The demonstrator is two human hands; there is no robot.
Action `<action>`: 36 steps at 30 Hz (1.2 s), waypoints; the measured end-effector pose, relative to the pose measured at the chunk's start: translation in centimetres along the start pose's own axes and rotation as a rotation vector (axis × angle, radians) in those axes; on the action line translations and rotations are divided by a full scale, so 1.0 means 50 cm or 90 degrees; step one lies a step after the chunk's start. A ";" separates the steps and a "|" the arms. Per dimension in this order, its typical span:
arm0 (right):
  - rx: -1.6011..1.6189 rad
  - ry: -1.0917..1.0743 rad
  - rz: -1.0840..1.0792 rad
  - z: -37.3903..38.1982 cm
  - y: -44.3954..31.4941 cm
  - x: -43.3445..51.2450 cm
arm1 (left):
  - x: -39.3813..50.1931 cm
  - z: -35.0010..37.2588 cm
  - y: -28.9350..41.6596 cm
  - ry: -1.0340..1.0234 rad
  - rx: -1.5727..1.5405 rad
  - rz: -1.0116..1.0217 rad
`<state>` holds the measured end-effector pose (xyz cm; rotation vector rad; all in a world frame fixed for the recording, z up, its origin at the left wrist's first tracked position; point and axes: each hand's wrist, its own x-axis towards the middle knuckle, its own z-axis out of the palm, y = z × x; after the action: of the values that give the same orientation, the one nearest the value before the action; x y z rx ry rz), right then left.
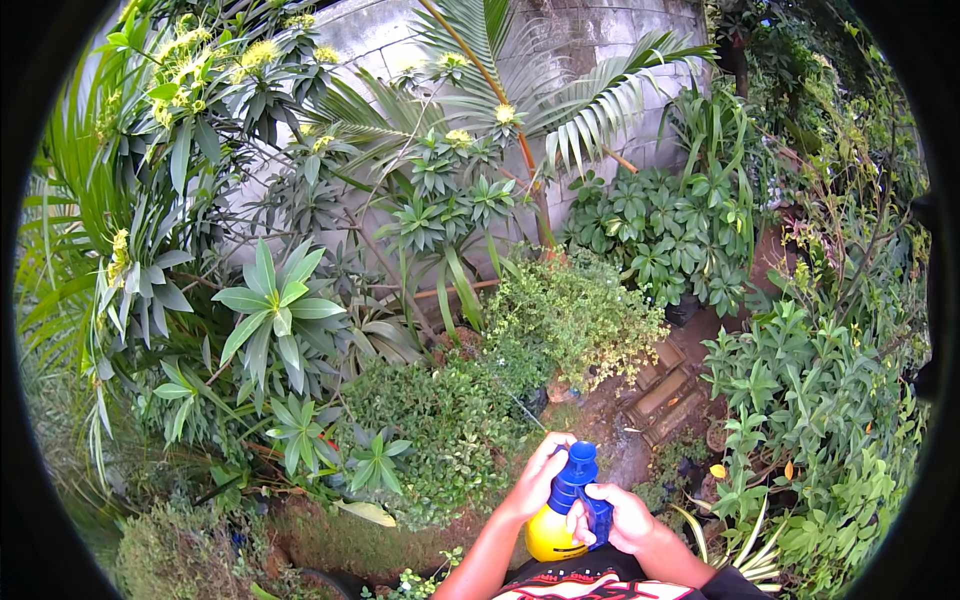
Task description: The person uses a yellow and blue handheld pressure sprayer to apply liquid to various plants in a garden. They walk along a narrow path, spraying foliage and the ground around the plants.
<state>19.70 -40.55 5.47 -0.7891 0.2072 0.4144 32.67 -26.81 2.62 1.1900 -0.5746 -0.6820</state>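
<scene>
A hand pump sprayer [553, 534] with a yellow tank and a blue pump head is held close against my body. My right hand [621, 516] is wrapped around its blue handle, with the thumb on top. My left hand [541, 472] grips the left side of the blue head, its fingertips at the nozzle end, which they mostly hide. A thin line of liquid runs from there up and left towards a small-leaved bush [574, 319]. Just left of my left hand grows a low, dense green shrub [442, 427].
Brown rectangular planters or trays [664, 397] lie on the wet soil ahead. A concrete block wall [630, 45] stands behind a palm [531, 157]. Leafy shrubs [787, 375] crowd the right. Yellow-flowered branches [277, 300] reach in from the left. A mossy ledge [360, 536] runs below them.
</scene>
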 end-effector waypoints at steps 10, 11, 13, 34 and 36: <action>0.017 -0.008 0.005 0.013 0.002 0.011 | -0.008 -0.016 0.005 0.012 -0.007 0.016; 0.014 -0.009 0.013 0.014 0.003 0.011 | -0.011 -0.018 0.008 0.007 -0.021 0.009; 0.020 -0.014 0.003 0.018 0.003 0.011 | -0.012 -0.019 0.011 0.009 0.001 0.018; 0.024 -0.015 -0.002 0.040 0.027 0.037 | -0.046 -0.047 0.019 0.045 -0.014 0.003; 0.031 -0.019 -0.008 0.043 0.029 0.036 | -0.048 -0.050 0.016 0.048 -0.002 0.005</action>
<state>20.77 -37.60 5.42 -0.7351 0.1835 0.4075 33.02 -23.26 2.57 1.2039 -0.5151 -0.6288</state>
